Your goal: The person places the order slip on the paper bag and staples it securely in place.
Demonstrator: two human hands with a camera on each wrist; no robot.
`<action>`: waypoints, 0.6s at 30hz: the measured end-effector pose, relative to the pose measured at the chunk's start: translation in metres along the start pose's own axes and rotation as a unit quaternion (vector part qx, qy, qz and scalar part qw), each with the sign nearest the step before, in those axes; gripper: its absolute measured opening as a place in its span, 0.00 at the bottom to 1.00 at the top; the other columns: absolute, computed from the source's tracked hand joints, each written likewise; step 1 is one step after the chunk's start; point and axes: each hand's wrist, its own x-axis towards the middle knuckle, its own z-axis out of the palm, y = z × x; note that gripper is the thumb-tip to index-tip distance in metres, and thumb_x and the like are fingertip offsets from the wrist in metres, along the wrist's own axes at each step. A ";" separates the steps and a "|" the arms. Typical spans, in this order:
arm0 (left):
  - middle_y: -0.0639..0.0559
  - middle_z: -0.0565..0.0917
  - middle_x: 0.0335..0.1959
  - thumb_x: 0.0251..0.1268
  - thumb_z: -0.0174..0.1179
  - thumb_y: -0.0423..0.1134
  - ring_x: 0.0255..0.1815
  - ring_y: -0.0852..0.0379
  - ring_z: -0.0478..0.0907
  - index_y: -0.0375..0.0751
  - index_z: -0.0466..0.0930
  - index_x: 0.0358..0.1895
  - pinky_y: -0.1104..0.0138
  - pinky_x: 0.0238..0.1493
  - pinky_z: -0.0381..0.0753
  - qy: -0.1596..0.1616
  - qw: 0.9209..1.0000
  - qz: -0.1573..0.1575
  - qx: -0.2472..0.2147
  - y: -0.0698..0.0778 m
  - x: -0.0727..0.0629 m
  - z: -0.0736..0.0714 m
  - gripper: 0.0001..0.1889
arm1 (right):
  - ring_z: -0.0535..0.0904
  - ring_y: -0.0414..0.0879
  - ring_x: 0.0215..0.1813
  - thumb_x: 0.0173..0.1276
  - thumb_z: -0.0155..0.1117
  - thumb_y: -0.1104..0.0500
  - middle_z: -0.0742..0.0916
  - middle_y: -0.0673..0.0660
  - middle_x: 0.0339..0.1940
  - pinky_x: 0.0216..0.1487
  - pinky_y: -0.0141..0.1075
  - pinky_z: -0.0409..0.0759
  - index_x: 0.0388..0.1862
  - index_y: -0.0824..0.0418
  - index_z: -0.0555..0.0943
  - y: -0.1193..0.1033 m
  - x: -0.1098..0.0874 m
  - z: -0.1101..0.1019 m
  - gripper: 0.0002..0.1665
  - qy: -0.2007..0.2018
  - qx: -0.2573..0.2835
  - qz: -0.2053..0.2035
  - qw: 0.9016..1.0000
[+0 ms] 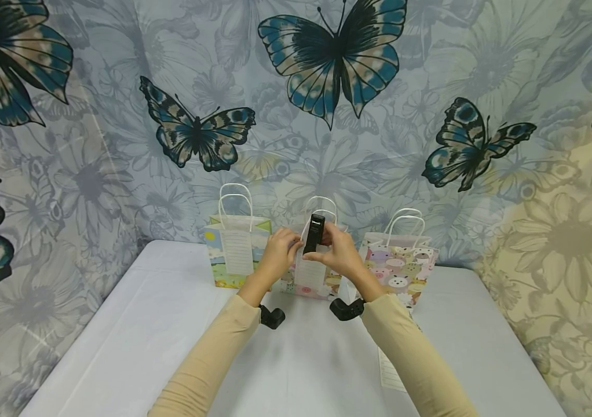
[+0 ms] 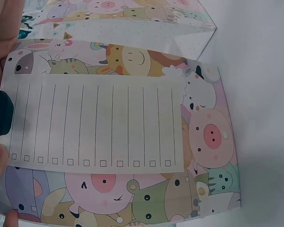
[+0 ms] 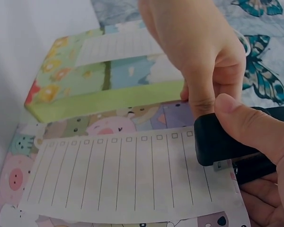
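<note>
Gripping stapler (image 1: 314, 233) with right hand (image 1: 342, 252), pinching bag (image 2: 212, 135) with left hand (image 1: 277, 250); could staple crookedly by letting lined sheet (image 2: 94, 124) slip.

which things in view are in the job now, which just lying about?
In use:
stapler, in right hand
middle bag, left hand at its top
lined sheet on that bag

Apparently idle:
left bag
right bag
table sheet, partly hidden

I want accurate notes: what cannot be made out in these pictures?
Head view: print on the black plastic stapler, too small to read.
Head view: part of a lined white paper slip, behind the beige right sleeve.
Right wrist view: thumb tip of the left hand, behind the stapler.
</note>
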 end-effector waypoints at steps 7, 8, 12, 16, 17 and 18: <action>0.45 0.82 0.38 0.68 0.57 0.37 0.44 0.49 0.75 0.36 0.83 0.39 0.54 0.48 0.73 0.002 1.000 -0.001 0.003 0.000 0.000 0.000 0.08 | 0.86 0.59 0.43 0.49 0.79 0.59 0.87 0.67 0.40 0.47 0.47 0.85 0.49 0.68 0.74 0.002 0.000 0.002 0.31 0.015 0.002 -0.019 1.000; 0.45 0.82 0.38 0.68 0.57 0.37 0.44 0.49 0.75 0.36 0.82 0.39 0.54 0.48 0.73 0.001 1.000 -0.002 0.004 0.000 0.000 0.000 0.08 | 0.86 0.59 0.43 0.49 0.79 0.59 0.87 0.67 0.40 0.47 0.47 0.85 0.49 0.68 0.74 0.002 0.000 0.002 0.31 0.017 0.001 -0.022 1.000; 0.46 0.82 0.38 0.68 0.57 0.37 0.44 0.49 0.75 0.36 0.82 0.40 0.55 0.47 0.72 -0.001 1.000 -0.004 0.009 0.001 -0.001 0.000 0.08 | 0.86 0.59 0.43 0.49 0.79 0.60 0.87 0.67 0.40 0.47 0.47 0.85 0.49 0.68 0.74 0.002 -0.001 0.003 0.31 0.024 0.001 -0.033 0.999; 0.46 0.82 0.39 0.69 0.57 0.38 0.44 0.50 0.75 0.36 0.82 0.40 0.55 0.47 0.72 -0.002 1.000 -0.004 0.014 0.002 -0.001 -0.001 0.08 | 0.87 0.59 0.43 0.48 0.79 0.60 0.87 0.67 0.40 0.47 0.47 0.85 0.50 0.69 0.74 0.002 0.000 0.004 0.32 0.029 0.002 -0.035 0.999; 0.46 0.82 0.39 0.69 0.57 0.38 0.44 0.50 0.75 0.36 0.82 0.40 0.55 0.47 0.72 -0.002 1.000 -0.005 0.015 0.002 -0.001 -0.001 0.08 | 0.87 0.59 0.43 0.48 0.79 0.60 0.87 0.67 0.40 0.47 0.47 0.85 0.50 0.69 0.74 0.002 0.000 0.004 0.32 0.029 0.003 -0.035 0.999; 0.46 0.82 0.39 0.69 0.57 0.38 0.44 0.50 0.75 0.36 0.82 0.40 0.55 0.47 0.72 -0.002 1.000 -0.005 0.017 0.002 -0.001 0.000 0.08 | 0.87 0.59 0.43 0.48 0.79 0.61 0.87 0.67 0.41 0.47 0.47 0.85 0.50 0.69 0.74 0.002 0.000 0.004 0.33 0.030 0.004 -0.035 0.999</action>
